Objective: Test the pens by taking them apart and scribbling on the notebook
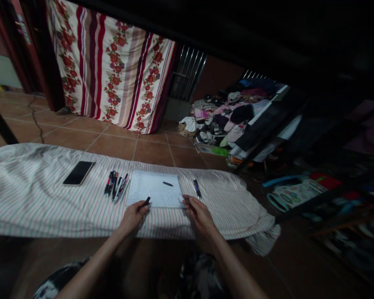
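A spiral notepad [156,189] lies on a striped cloth [37,195] spread on the floor. My left hand [132,216] sits at the pad's near left corner, fingers closed round a black pen [145,202]. My right hand [198,212] rests at the pad's near right corner, fingers curled on a thin pen that is hard to make out. A small dark pen cap [167,183] lies on the page. Several pens [116,185] lie in a row left of the pad, and two more pens [197,189] lie to its right.
A black phone [79,172] lies face up on the cloth at the left. Behind is tiled floor [118,141], a floral striped curtain [112,66], and a heap of clothes [227,116]. Dark furniture and clutter fill the right side.
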`<state>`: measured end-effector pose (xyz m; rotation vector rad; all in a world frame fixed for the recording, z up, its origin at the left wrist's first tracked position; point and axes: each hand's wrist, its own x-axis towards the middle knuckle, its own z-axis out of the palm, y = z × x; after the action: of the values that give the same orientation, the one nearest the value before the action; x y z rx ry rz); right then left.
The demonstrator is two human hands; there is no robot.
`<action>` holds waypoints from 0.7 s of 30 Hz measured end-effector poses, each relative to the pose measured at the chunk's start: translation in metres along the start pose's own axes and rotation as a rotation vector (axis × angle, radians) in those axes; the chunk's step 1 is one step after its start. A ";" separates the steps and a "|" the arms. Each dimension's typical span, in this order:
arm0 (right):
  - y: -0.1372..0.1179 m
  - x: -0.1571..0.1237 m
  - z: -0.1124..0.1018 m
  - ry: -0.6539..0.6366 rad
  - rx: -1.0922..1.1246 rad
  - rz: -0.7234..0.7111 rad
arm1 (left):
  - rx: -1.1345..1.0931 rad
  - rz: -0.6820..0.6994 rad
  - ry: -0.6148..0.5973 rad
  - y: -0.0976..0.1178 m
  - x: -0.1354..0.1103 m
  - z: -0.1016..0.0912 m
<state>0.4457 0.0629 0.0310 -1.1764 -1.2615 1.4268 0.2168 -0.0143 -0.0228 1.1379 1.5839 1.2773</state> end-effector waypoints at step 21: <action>-0.076 -0.150 0.013 0.057 0.011 -0.348 | 0.081 0.174 0.012 0.053 -0.140 0.031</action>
<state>0.4599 -0.0786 0.1221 -0.9288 -1.3410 1.1338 0.2947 -0.1350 0.0298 1.3458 1.5863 1.3437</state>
